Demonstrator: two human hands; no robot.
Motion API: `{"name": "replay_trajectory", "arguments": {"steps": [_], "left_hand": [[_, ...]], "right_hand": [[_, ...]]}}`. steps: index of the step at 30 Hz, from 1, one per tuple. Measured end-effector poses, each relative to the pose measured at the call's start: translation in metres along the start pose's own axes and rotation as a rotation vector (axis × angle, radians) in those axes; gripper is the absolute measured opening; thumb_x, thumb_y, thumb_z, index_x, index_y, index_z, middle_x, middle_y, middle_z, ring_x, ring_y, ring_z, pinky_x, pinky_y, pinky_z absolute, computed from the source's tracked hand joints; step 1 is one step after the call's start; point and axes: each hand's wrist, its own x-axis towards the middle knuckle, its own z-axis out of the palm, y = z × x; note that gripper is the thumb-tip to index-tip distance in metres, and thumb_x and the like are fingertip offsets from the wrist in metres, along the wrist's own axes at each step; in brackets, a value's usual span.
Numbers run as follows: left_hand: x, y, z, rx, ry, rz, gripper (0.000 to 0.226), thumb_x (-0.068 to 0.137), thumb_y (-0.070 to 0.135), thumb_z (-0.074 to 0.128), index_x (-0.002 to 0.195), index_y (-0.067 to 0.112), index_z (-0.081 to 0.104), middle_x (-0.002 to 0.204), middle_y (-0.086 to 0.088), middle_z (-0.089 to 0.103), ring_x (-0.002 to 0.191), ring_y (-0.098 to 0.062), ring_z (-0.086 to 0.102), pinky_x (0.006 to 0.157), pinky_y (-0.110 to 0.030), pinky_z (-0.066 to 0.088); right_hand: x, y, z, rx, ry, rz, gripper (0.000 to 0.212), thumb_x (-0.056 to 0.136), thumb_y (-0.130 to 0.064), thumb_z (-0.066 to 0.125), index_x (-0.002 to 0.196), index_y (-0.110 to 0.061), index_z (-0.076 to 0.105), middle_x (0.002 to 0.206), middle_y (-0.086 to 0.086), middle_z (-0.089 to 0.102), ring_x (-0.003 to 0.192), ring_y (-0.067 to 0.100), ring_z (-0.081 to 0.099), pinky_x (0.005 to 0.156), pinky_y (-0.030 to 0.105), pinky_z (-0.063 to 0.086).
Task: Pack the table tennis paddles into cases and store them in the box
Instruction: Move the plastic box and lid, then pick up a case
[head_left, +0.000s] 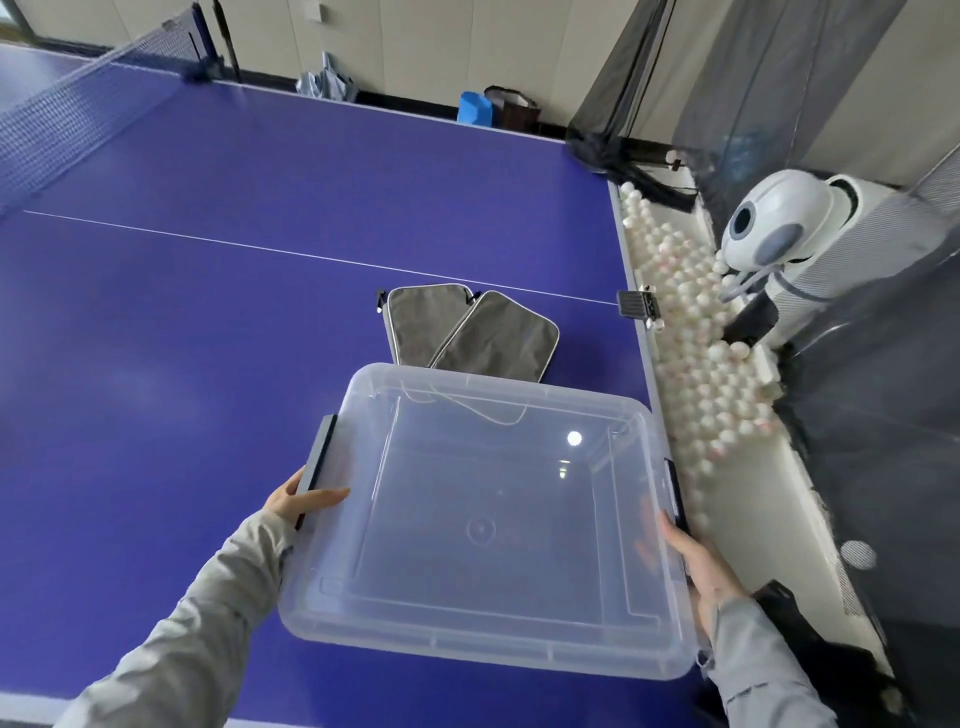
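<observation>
Box (483, 525): clear plastic, empty, held at the table's (218, 218) near right corner; whether it touches the top, cannot tell.
Latches: a dark one on the box's left side (319, 457), another on its right side (675, 491).
Left hand (301, 501): clamped on the box's left rim, thumb over the rim just below the latch, fingers under the edge.
Right hand (701, 566): closed on the box's right rim near the front corner, thumb on top.
Cases (467, 332): two grey, lying flat and overlapping just beyond the box's far edge, near the table's right edge; the box hides their near ends.
Paddles: not visible; whether they are inside the cases, cannot tell.
Balls (691, 332): many white, heaped in a trough along the table's right edge.
Ball machine (774, 223): white, beyond the trough.
Net (78, 98): across the far left.
</observation>
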Motion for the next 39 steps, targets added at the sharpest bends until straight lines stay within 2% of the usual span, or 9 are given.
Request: {"name": "replay_trajectory", "arguments": {"steps": [2, 4, 6, 9, 13, 16, 22, 32, 39], "left_hand": [[-0.001, 0.001, -0.002, -0.014, -0.021, -0.004, 0.066, 0.052, 0.014, 0.07, 0.117, 0.011, 0.058, 0.087, -0.015, 0.068, 0.073, -0.033, 0.065, 0.072, -0.043, 0.056], [-0.001, 0.003, -0.007, -0.033, -0.068, -0.014, 0.062, 0.056, 0.014, 0.068, 0.117, 0.012, 0.058, 0.072, -0.006, 0.072, 0.059, -0.024, 0.068, 0.054, -0.032, 0.056], [0.002, 0.003, -0.012, -0.052, -0.103, -0.005, 0.063, 0.058, 0.01, 0.067, 0.12, 0.01, 0.056, 0.072, -0.002, 0.073, 0.058, -0.021, 0.069, 0.05, -0.029, 0.056], [0.003, 0.005, -0.017, 0.002, -0.089, 0.037, 0.076, 0.055, 0.01, 0.071, 0.128, 0.01, 0.052, 0.077, 0.0, 0.073, 0.066, -0.02, 0.07, 0.057, -0.031, 0.057], [-0.007, 0.003, -0.014, 0.112, 0.0, 0.091, 0.108, 0.046, 0.032, 0.081, 0.143, 0.027, 0.034, 0.129, -0.005, 0.056, 0.118, -0.028, 0.055, 0.101, -0.042, 0.041], [-0.024, -0.005, -0.007, 0.267, 0.098, 0.196, 0.089, 0.07, 0.03, 0.081, 0.144, 0.031, 0.032, 0.147, 0.002, 0.036, 0.137, -0.018, 0.034, 0.099, -0.033, 0.036], [-0.055, -0.022, 0.014, 0.746, 0.268, 0.349, 0.084, 0.076, 0.041, 0.074, 0.145, 0.018, 0.031, 0.148, 0.0, 0.034, 0.139, -0.02, 0.024, 0.114, -0.041, 0.025], [-0.06, -0.017, 0.023, 0.757, 0.25, 0.253, 0.104, 0.068, 0.045, 0.079, 0.148, 0.015, 0.019, 0.152, -0.005, 0.025, 0.14, -0.022, 0.024, 0.113, -0.04, 0.028], [-0.067, -0.004, 0.02, 0.629, 0.31, 0.371, 0.11, 0.061, 0.04, 0.085, 0.147, 0.019, 0.02, 0.148, -0.001, 0.033, 0.135, -0.02, 0.033, 0.109, -0.04, 0.035]], "right_hand": [[-0.001, -0.002, -0.005, 0.007, -0.042, 0.046, 0.06, 0.076, -0.048, 0.068, 0.129, -0.023, 0.056, 0.123, 0.001, 0.063, 0.115, 0.023, 0.058, 0.105, 0.046, 0.041], [-0.003, -0.003, -0.007, -0.04, -0.03, 0.037, 0.062, 0.07, -0.05, 0.071, 0.125, -0.024, 0.058, 0.117, -0.003, 0.066, 0.106, 0.018, 0.061, 0.093, 0.041, 0.048], [-0.004, -0.001, -0.009, -0.075, 0.012, 0.003, 0.056, 0.069, -0.048, 0.075, 0.12, -0.03, 0.058, 0.112, -0.008, 0.066, 0.103, 0.016, 0.061, 0.086, 0.039, 0.05], [-0.001, -0.003, -0.013, -0.124, 0.038, -0.132, 0.055, 0.074, -0.035, 0.077, 0.125, -0.03, 0.055, 0.12, -0.003, 0.065, 0.111, 0.017, 0.059, 0.102, 0.041, 0.043], [-0.002, -0.005, -0.011, -0.317, 0.136, -0.286, 0.068, 0.079, -0.032, 0.074, 0.138, -0.023, 0.041, 0.134, 0.002, 0.052, 0.121, 0.02, 0.05, 0.107, 0.041, 0.038], [-0.012, -0.001, -0.01, -0.439, 0.212, -0.351, 0.068, 0.08, -0.037, 0.071, 0.139, -0.024, 0.04, 0.134, 0.001, 0.045, 0.124, 0.019, 0.046, 0.107, 0.043, 0.038], [-0.03, 0.017, 0.001, -0.626, 0.24, -0.418, 0.064, 0.082, -0.039, 0.068, 0.136, -0.013, 0.046, 0.139, 0.007, 0.044, 0.132, 0.024, 0.037, 0.11, 0.04, 0.029], [-0.039, 0.011, 0.019, -0.655, 0.292, -0.453, 0.081, 0.076, -0.036, 0.075, 0.14, -0.002, 0.037, 0.141, 0.018, 0.041, 0.132, 0.032, 0.034, 0.111, 0.044, 0.027], [-0.044, -0.019, 0.02, -0.599, 0.287, -0.572, 0.082, 0.076, -0.036, 0.076, 0.141, -0.006, 0.035, 0.142, 0.014, 0.038, 0.134, 0.028, 0.03, 0.111, 0.04, 0.026]]}}
